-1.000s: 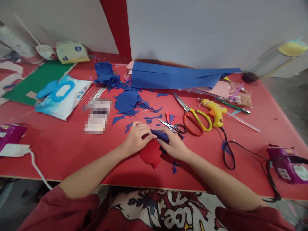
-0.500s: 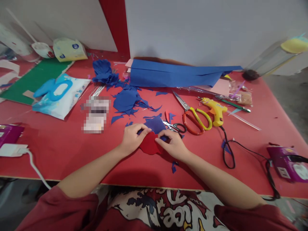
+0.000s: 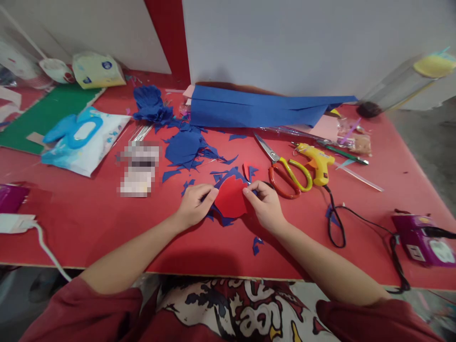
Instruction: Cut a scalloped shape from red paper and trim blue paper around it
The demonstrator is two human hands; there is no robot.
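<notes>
A red petal-shaped paper piece [image 3: 231,199] lies flat on top of a dark blue paper piece [image 3: 228,175] in the middle of the red table [image 3: 107,223]. My left hand [image 3: 194,205] pinches the left edge of the stacked papers, fingers curled. My right hand [image 3: 266,205] pinches their right edge, fingers closed on it. Blue paper scraps [image 3: 185,151] lie just beyond the hands.
Large orange-and-yellow scissors [image 3: 285,170] and a yellow glue gun [image 3: 317,164] with a black cord lie to the right. A long blue paper sheet [image 3: 256,111] is at the back. A wet-wipes pack [image 3: 83,142] sits left, a purple device [image 3: 422,240] far right.
The blue piece was rolled between both hands; it is now spread flat with the red piece moved on top of it. The small scissors are now hidden behind my right hand.
</notes>
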